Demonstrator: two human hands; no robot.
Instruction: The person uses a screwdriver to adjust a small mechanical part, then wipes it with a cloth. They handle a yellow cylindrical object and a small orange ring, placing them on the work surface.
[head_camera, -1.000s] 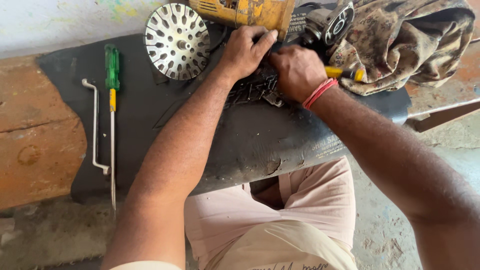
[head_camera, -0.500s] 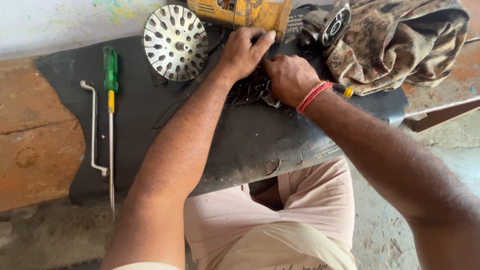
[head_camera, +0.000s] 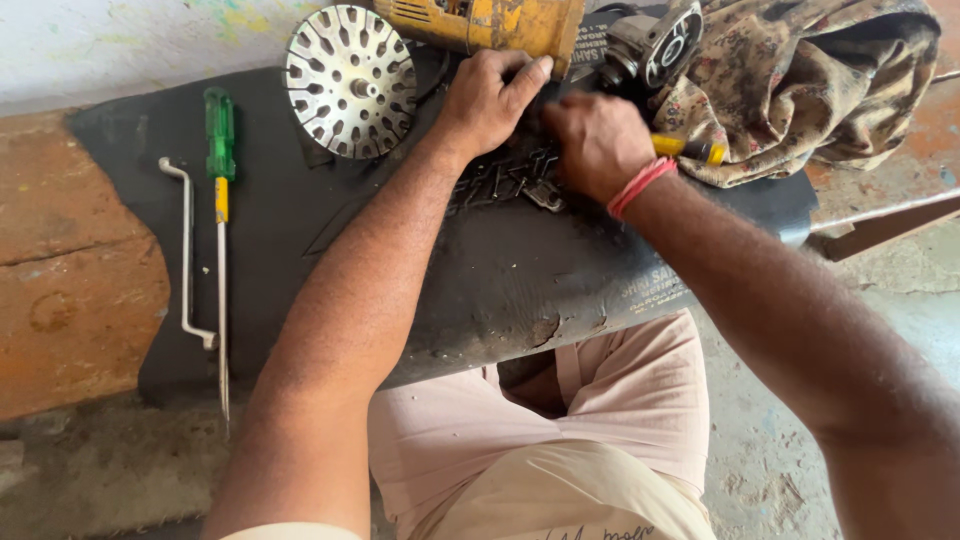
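Small dark metal parts (head_camera: 510, 185) sit heaped on the black rubber mat (head_camera: 330, 240), left hand (head_camera: 490, 100) pressing fingers-down beside them, right hand (head_camera: 598, 145) curled tight on a yellow-handled tool (head_camera: 690, 150), grinder (head_camera: 500, 22) just above.

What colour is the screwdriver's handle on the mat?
Green, with a yellow band below it; the screwdriver shows clearly in the head view.

We note a pale, paint-flecked wall (head_camera: 120, 40) at top, worn reddish stone ledge (head_camera: 70, 300) — cracked, gritty grey concrete floor (head_camera: 770, 470) below, flat daylight.
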